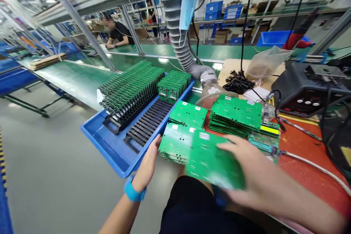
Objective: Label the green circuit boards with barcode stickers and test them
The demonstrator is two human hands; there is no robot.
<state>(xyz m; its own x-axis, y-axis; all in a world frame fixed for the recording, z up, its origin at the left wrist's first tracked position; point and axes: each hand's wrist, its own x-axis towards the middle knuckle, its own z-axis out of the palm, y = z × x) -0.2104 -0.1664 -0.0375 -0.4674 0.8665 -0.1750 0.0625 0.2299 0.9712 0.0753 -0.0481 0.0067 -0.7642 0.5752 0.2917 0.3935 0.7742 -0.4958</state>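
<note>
Hands first: your right hand [248, 170] is blurred, fingers spread flat over a loose green circuit board [214, 162] near your lap — you can't tell whether it truly grips it. Your left hand [148, 164], blue band at the wrist, curls half open against the edge of a short stack of green circuit boards [175, 142] beside the blue plastic tray [109, 146]. Two more green board stacks [236, 115] lie just beyond — on the red work mat [301, 146].

Single head camera is looking forward and down, close over the bench [301, 146], taking in the hall behind.
</note>
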